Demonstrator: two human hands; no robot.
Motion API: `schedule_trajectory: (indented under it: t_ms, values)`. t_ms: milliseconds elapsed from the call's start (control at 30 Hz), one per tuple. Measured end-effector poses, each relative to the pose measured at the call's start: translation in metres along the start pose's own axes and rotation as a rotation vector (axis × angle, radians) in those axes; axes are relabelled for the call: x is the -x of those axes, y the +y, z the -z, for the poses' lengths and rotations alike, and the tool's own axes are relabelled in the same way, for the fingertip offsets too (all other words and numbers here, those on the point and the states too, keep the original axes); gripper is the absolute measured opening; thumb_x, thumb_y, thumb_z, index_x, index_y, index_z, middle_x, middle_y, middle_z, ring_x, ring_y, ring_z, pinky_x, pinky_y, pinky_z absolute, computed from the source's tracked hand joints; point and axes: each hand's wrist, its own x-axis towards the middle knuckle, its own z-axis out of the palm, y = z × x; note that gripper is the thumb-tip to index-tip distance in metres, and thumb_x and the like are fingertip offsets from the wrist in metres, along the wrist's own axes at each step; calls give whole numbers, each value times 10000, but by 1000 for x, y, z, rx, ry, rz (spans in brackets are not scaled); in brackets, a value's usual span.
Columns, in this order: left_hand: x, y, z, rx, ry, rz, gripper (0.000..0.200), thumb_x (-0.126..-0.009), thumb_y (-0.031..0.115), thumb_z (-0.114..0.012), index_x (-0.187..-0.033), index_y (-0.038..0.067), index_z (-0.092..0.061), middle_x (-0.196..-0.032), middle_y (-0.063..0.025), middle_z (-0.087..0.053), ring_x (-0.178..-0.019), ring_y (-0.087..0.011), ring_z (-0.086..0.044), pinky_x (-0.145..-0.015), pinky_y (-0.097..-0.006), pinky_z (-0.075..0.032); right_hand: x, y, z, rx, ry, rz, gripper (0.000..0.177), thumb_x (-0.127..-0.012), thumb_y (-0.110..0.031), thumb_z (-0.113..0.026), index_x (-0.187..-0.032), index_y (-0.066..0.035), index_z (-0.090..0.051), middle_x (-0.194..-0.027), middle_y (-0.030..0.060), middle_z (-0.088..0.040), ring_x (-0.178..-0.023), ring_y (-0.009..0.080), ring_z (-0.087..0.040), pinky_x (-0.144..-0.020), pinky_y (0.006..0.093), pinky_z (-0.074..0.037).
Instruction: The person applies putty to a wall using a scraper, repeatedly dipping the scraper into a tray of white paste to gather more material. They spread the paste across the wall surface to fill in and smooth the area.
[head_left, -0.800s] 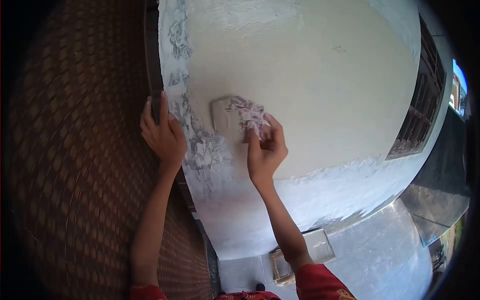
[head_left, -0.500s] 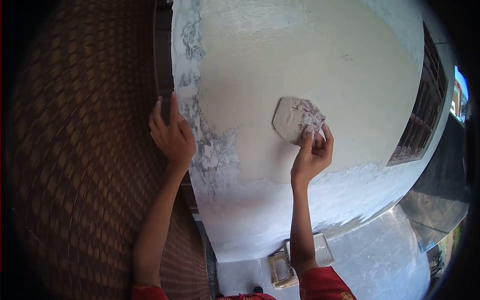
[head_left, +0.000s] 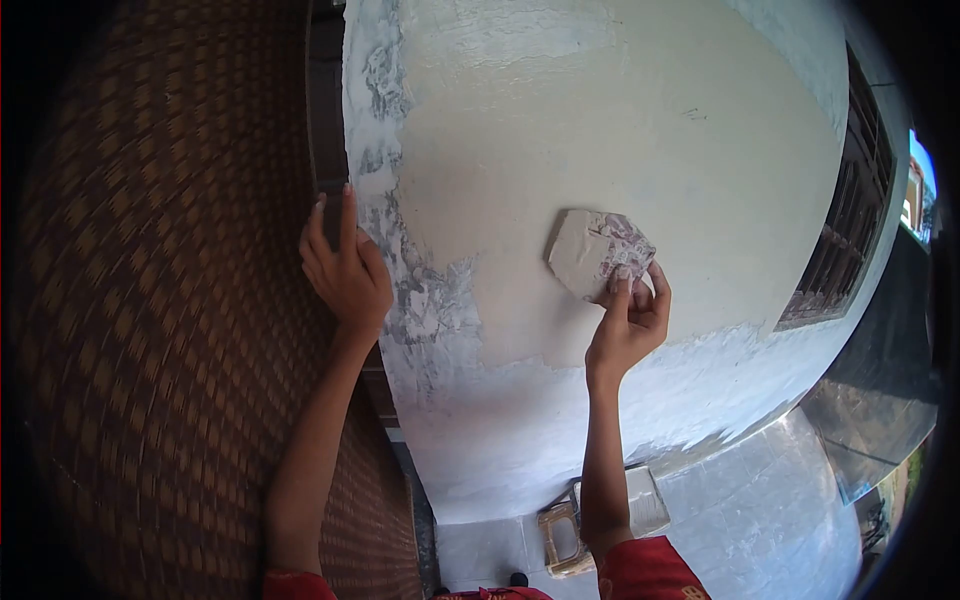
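In my right hand (head_left: 632, 325) is a flat, many-sided scraper (head_left: 590, 250), pale with dried filler and marked with reddish patches. My fingers pinch its lower right edge, thumb on the near face. The scraper is held at the wall (head_left: 520, 160), which carries a cream coat over a whiter, rougher surface; whether its far edge touches cannot be made out. My left hand (head_left: 348, 275) rests with fingers spread at the wall's left edge, beside a patchy grey-and-white strip (head_left: 385, 200). Nothing shows in that hand.
A brown woven panel (head_left: 170, 300) rises close on the left. On the tiled floor (head_left: 740, 510) below stand a wooden-framed item (head_left: 563, 540) and a whitish tray (head_left: 648, 500). A barred window (head_left: 840, 220) is set in the wall at right.
My right hand and the scraper have moved slightly down the wall, and the scraper's face has tilted a little. My left hand stays at the wall's edge.
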Motion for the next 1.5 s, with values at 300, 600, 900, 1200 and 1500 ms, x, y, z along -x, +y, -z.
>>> schedule_trajectory:
  t_ms: [300, 600, 900, 1200, 1500]
  values:
    - [-1, -3, 7, -106, -51, -4, 497, -918, 156, -412, -1410, 185, -474, -1381, -188, -416, -1220, -353, -415, -969, -485, -337, 38, 20, -74, 112, -222, 99, 328, -843, -31, -674, -1162, -36, -599, -806, 118, -690, -662, 88, -633, -558, 217, -496]
    - [0, 0, 3, -45, -19, -18, 493, -927, 127, -387, -1414, 141, -463, -1368, -206, -426, -1224, -373, -430, -987, -505, -339, -52, 9, 23, -62, 137, -20, 361, -907, 16, -558, -1252, 63, -463, -965, 159, -667, -855, 155, -652, -721, 286, -567]
    - [-2, 0, 10, -105, -65, -8, 495, -923, 130, -404, -1413, 161, -467, -1363, -203, -430, -1212, -376, -435, -982, -504, -344, 18, 8, -63, 7, -187, -9, 314, -882, -43, -643, -1182, 17, -572, -864, 96, -676, -747, 69, -594, -610, 190, -456]
    - [2, 2, 3, -23, -37, 10, 493, -922, 130, -392, -1409, 142, -467, -1361, -205, -431, -1238, -374, -422, -984, -499, -343, -43, 1, 24, -55, 166, 8, 344, -925, -6, -561, -1249, 59, -464, -958, 149, -658, -882, 176, -650, -769, 318, -577]
    - [0, -6, 6, -55, -69, 33, 490, -931, 191, -417, -1416, 238, -464, -1377, -183, -413, -1229, -379, -408, -954, -517, -351, 54, 18, -71, 78, -235, 11, 326, -867, -17, -649, -1183, -1, -572, -884, 133, -698, -682, 81, -614, -590, 202, -470]
